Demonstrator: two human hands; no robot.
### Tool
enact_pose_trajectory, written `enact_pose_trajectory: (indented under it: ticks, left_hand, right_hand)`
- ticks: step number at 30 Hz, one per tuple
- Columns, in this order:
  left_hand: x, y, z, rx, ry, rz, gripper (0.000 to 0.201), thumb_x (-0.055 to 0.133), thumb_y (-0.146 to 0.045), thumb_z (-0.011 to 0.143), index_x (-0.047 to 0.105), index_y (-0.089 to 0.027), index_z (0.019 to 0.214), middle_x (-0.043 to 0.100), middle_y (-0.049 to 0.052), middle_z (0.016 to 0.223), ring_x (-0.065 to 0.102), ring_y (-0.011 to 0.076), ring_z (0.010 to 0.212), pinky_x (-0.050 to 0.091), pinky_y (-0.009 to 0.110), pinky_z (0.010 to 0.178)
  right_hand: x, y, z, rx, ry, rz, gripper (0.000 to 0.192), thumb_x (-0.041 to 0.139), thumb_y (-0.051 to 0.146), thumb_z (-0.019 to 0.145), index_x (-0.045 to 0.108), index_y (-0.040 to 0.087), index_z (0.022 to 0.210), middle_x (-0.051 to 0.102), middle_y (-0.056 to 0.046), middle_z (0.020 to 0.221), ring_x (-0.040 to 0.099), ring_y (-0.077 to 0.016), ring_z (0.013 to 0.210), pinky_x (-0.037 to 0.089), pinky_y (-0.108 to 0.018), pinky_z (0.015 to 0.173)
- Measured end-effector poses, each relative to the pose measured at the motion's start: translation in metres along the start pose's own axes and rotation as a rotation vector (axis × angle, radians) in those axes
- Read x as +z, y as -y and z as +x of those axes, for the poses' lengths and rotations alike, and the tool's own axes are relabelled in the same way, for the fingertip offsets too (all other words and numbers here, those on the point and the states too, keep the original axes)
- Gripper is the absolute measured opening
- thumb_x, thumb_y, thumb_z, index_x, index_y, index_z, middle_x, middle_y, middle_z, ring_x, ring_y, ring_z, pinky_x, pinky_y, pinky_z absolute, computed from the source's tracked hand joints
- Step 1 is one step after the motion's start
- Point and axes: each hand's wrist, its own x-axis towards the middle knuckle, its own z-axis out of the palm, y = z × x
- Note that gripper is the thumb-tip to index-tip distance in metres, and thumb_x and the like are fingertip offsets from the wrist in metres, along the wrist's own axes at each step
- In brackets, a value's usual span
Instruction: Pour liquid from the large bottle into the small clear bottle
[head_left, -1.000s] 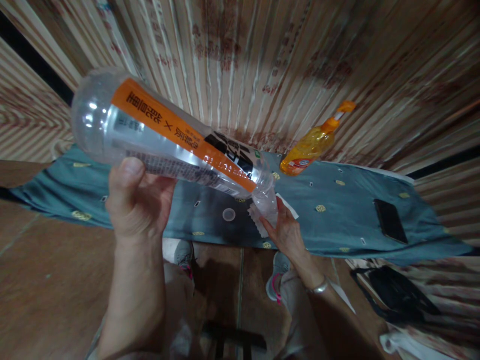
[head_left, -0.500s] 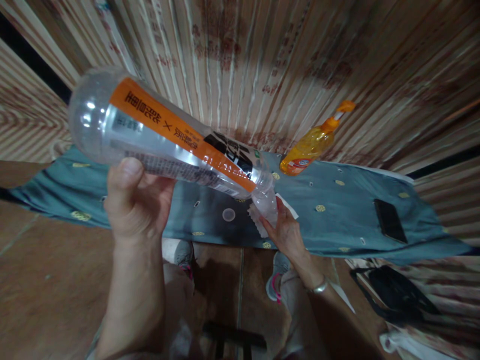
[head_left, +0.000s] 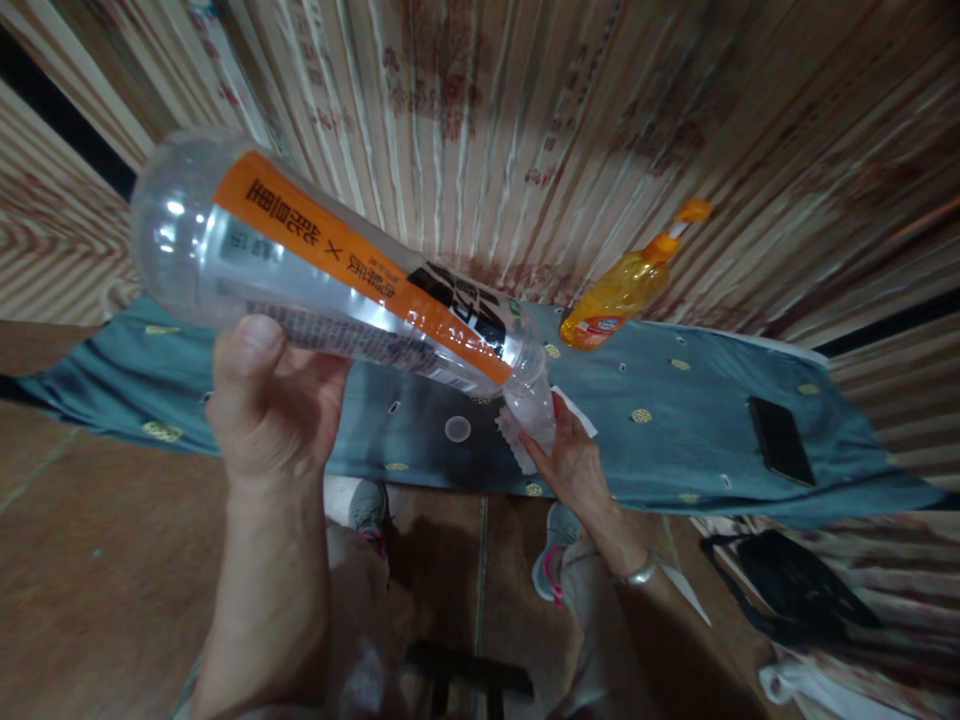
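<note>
A large clear plastic bottle [head_left: 352, 275] with an orange and silver label is held tilted, its base up at the left and its neck down at the right. My left hand [head_left: 281, 395] grips it from below, thumb on the near side. At the bottle's mouth is a small translucent container [head_left: 534, 412]; my right hand [head_left: 568, 460] has its fingers closed around it. Where the mouth and the container meet is hard to make out. A pale scallop-edged paper [head_left: 516, 440] shows just behind and below the container. A small round clear cap [head_left: 457, 429] lies on the cloth between my hands.
An orange pump bottle [head_left: 615, 300] stands at the back of the green cloth-covered table [head_left: 675, 430], before a striped curtain [head_left: 480, 150]. A black phone [head_left: 780, 440] lies at the right. Below right is a black bag [head_left: 787, 590]. A dark stool edge [head_left: 469, 672] shows below.
The large bottle's base has shifted very slightly to the left. Both hands keep the same grips, and the rest looks unchanged.
</note>
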Motion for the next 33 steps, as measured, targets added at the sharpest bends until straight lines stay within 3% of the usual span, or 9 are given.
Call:
enact_pose_trajectory:
  ticks: [4,10,15,20,26,30,33]
  left_hand:
    - [-0.0007,0.0003,0.0001,0.004,0.002,0.010,0.014,0.083,-0.029,0.067,0.069,-0.027,0.067,0.054,-0.007,0.049,0.069,0.0176,0.073,0.058,0.033,0.092]
    - [-0.0036,0.0012,-0.0003,0.012,0.024,-0.033,0.014,0.085,-0.027,0.068,0.071,-0.028,0.069,0.060,-0.008,0.057,0.066,0.0138,0.069,0.059,0.030,0.085]
    - [-0.0054,0.0016,0.0008,0.026,0.065,0.008,0.028,0.083,-0.031,0.069,0.063,-0.020,0.053,0.057,-0.006,0.053,0.061,0.0115,0.060,0.061,0.027,0.080]
    - [-0.0061,0.0013,0.0012,0.033,0.056,0.022,0.027,0.082,-0.031,0.069,0.063,-0.022,0.053,0.056,-0.006,0.053,0.062,0.0133,0.059,0.062,0.033,0.086]
    - [-0.0037,-0.0005,-0.0002,-0.007,0.035,0.040,0.018,0.085,-0.032,0.066,0.068,-0.025,0.066,0.065,-0.005,0.060,0.074,0.0233,0.091,0.053,0.046,0.108]
    - [-0.0051,-0.0007,-0.0002,-0.011,0.048,-0.002,0.018,0.087,-0.030,0.066,0.070,-0.026,0.073,0.066,-0.008,0.060,0.074,0.0198,0.084,0.053,0.042,0.109]
    - [-0.0051,-0.0013,-0.0003,-0.019,0.035,-0.013,0.030,0.087,-0.029,0.067,0.074,-0.030,0.094,0.066,-0.009,0.061,0.074,0.0195,0.087,0.055,0.039,0.106]
  right_hand:
    - [0.0004,-0.0003,-0.0001,0.012,0.010,-0.003,0.069,0.049,0.053,0.100,0.037,0.007,0.150,0.067,-0.025,0.128,0.069,-0.0345,0.116,0.063,-0.050,0.088]
    - [0.0010,-0.0005,-0.0003,-0.002,-0.005,-0.015,0.069,0.049,0.053,0.100,0.037,0.007,0.150,0.067,-0.025,0.129,0.069,-0.0343,0.116,0.063,-0.049,0.088]
    - [0.0003,-0.0005,-0.0005,0.008,0.010,-0.009,0.070,0.049,0.054,0.100,0.038,0.006,0.150,0.067,-0.026,0.129,0.068,-0.0346,0.117,0.062,-0.050,0.090]
    - [0.0011,-0.0009,-0.0010,0.002,-0.006,-0.013,0.071,0.048,0.056,0.100,0.039,0.006,0.149,0.067,-0.025,0.129,0.069,-0.0341,0.116,0.063,-0.049,0.089]
    - [0.0018,-0.0013,-0.0011,-0.006,-0.018,0.003,0.070,0.050,0.054,0.100,0.038,0.007,0.150,0.067,-0.025,0.130,0.069,-0.0347,0.117,0.063,-0.050,0.088]
    - [0.0026,-0.0021,-0.0011,-0.008,-0.015,0.005,0.071,0.050,0.054,0.100,0.036,0.007,0.151,0.067,-0.025,0.130,0.069,-0.0352,0.117,0.063,-0.051,0.088]
    - [0.0023,-0.0017,-0.0005,-0.005,-0.019,-0.012,0.071,0.048,0.056,0.100,0.038,0.007,0.150,0.068,-0.026,0.128,0.070,-0.0353,0.114,0.064,-0.051,0.088]
